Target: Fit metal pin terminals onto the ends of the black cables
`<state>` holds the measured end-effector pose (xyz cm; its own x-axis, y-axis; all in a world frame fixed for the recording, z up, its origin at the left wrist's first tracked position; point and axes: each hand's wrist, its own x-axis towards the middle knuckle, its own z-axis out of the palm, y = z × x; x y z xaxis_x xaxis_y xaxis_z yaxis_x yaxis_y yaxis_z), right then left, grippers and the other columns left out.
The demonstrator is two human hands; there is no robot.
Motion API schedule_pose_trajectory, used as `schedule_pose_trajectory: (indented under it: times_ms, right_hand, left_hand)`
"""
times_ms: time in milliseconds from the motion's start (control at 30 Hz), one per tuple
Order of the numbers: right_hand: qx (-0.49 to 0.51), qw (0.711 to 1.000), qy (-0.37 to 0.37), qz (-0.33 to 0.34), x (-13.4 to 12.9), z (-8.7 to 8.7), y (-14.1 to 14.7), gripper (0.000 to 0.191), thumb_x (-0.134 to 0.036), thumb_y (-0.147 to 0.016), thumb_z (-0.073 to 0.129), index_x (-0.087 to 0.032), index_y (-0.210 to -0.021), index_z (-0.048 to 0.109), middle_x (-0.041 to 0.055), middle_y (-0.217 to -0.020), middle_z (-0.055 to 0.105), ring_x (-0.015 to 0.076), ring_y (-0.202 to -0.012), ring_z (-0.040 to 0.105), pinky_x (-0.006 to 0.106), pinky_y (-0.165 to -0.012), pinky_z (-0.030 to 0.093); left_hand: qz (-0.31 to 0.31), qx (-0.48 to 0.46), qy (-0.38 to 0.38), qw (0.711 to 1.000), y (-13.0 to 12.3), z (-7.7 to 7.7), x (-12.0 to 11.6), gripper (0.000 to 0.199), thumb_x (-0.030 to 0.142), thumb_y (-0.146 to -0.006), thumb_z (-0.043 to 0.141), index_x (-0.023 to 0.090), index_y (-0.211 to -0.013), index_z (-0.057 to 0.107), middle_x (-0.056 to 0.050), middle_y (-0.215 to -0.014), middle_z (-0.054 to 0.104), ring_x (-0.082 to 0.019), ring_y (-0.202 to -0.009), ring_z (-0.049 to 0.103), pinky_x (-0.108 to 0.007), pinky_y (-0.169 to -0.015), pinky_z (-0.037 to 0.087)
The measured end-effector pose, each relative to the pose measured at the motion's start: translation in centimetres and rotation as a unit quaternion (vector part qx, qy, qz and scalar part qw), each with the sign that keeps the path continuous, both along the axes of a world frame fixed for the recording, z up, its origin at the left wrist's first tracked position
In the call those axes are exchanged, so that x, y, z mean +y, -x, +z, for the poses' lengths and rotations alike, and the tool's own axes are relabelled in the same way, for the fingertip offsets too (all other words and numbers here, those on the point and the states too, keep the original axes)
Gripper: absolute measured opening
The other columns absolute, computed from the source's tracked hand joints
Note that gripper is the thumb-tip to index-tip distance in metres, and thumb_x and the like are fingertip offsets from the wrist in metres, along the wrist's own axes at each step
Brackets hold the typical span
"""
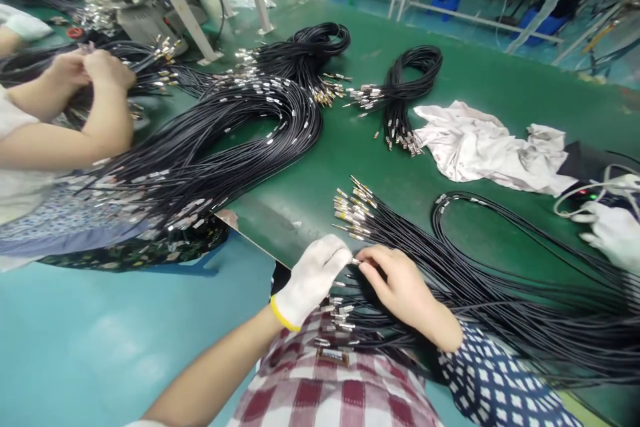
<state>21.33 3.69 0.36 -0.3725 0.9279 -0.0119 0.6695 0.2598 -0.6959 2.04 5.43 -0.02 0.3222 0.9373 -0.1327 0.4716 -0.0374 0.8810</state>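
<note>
My left hand (315,277), in a white glove with a yellow cuff, is closed in a pinch on a small metal cable connector (355,261). My bare right hand (400,283) pinches the same connector from the other side, thumb and forefinger together. Black cables (480,280) with metal and yellowish ends run from just beyond my hands toward the right. Nearer my body, more connector ends (340,317) lie below my hands. The cable leading from the held connector is partly hidden by my fingers.
A large looped cable bundle (295,120) lies at the left, with smaller coils (413,77) farther back. White cloth (495,147) rests on the green table (360,140). Another person's hands (95,70) work at the left; a gloved hand (613,230) shows at the right edge.
</note>
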Motion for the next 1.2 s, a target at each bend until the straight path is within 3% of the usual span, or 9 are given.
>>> schedule_pose_trajectory:
  times_ms: [200,500,600,700,833,900,1000,1067,1200]
  right_hand:
    - [0.111,0.986,0.125,-0.001,0.7,-0.6,1.6,0.029,-0.026,-0.1,0.049,-0.018,-0.077,0.065,-0.0032,-0.06,0.058,0.0131,-0.056,0.054,0.024,-0.056,0.039]
    - [0.082,0.996,0.041,-0.012,0.3,-1.0,2.4,0.029,-0.024,-0.098,0.05,-0.019,-0.071,0.061,-0.001,-0.062,0.057,0.0142,-0.058,0.051,0.026,-0.06,0.036]
    - [0.12,0.988,0.094,-0.026,0.4,-1.3,2.3,0.03,-0.028,-0.097,0.051,-0.019,-0.071,0.061,-0.0028,-0.058,0.052,0.0131,-0.055,0.047,0.025,-0.056,0.035]
    - [0.198,0.964,0.176,-0.033,0.8,-1.2,2.1,0.034,-0.04,-0.097,0.052,-0.018,-0.074,0.064,-0.0047,-0.054,0.046,0.012,-0.051,0.042,0.024,-0.051,0.033]
    - [0.243,0.938,0.245,-0.02,0.9,-0.9,2.0,0.039,-0.05,-0.096,0.052,-0.017,-0.08,0.066,-0.0053,-0.055,0.044,0.0111,-0.051,0.039,0.023,-0.049,0.031]
    - [0.239,0.938,0.251,-0.004,0.8,-1.0,2.0,0.037,-0.047,-0.097,0.052,-0.016,-0.082,0.066,-0.0046,-0.057,0.046,0.0112,-0.053,0.041,0.023,-0.051,0.033]
    - [0.219,0.942,0.254,0.018,0.7,-1.3,1.9,0.031,-0.038,-0.099,0.051,-0.016,-0.084,0.067,-0.0044,-0.059,0.047,0.0113,-0.055,0.042,0.023,-0.052,0.034]
    - [0.199,0.946,0.254,0.022,0.7,-1.4,2.0,0.029,-0.034,-0.098,0.051,-0.016,-0.083,0.067,-0.0046,-0.058,0.047,0.0113,-0.054,0.042,0.023,-0.052,0.033]
    - [0.188,0.949,0.254,0.017,1.0,-1.2,2.3,0.027,-0.031,-0.096,0.052,-0.017,-0.078,0.067,-0.0046,-0.056,0.048,0.0117,-0.052,0.043,0.024,-0.052,0.034]
  left_hand:
    - [0.01,-0.068,0.088,0.994,0.4,0.6,0.2,0.03,0.028,-0.097,0.04,0.021,-0.069,0.043,0.003,-0.073,0.047,-0.014,-0.072,0.047,-0.026,-0.068,0.039]
    - [-0.004,0.0,-0.004,1.0,0.3,-1.5,-0.4,0.026,0.028,-0.099,0.037,0.022,-0.075,0.045,0.002,-0.079,0.051,-0.015,-0.076,0.049,-0.028,-0.077,0.04]
    - [0.004,0.008,-0.01,1.0,0.2,-1.4,-0.5,0.026,0.03,-0.098,0.04,0.022,-0.076,0.049,0.001,-0.081,0.053,-0.016,-0.078,0.05,-0.029,-0.079,0.04]
    - [0.004,-0.074,0.074,0.995,0.2,-0.3,0.3,0.029,0.029,-0.096,0.043,0.02,-0.07,0.05,0.001,-0.073,0.051,-0.015,-0.071,0.048,-0.027,-0.071,0.04]
    - [0.086,-0.287,0.114,0.947,-0.7,0.2,2.1,0.032,0.041,-0.097,0.048,0.018,-0.08,0.06,-0.001,-0.077,0.057,-0.014,-0.072,0.052,-0.026,-0.072,0.044]
    - [0.1,-0.415,0.163,0.89,-1.8,-0.7,3.1,0.031,0.046,-0.092,0.054,0.017,-0.09,0.064,-0.003,-0.084,0.062,-0.015,-0.077,0.058,-0.029,-0.077,0.048]
    - [0.061,-0.534,0.251,0.805,-3.5,-2.7,4.1,0.033,0.049,-0.085,0.064,0.016,-0.088,0.065,-0.004,-0.083,0.066,-0.017,-0.076,0.063,-0.032,-0.077,0.052]
    - [0.053,-0.558,0.271,0.783,-4.3,-3.7,4.3,0.032,0.047,-0.088,0.062,0.016,-0.089,0.066,-0.004,-0.08,0.067,-0.017,-0.074,0.065,-0.032,-0.076,0.052]
    - [0.037,-0.564,0.282,0.775,-4.9,-4.4,4.1,0.031,0.044,-0.092,0.057,0.015,-0.089,0.067,-0.006,-0.081,0.07,-0.017,-0.075,0.067,-0.031,-0.077,0.053]
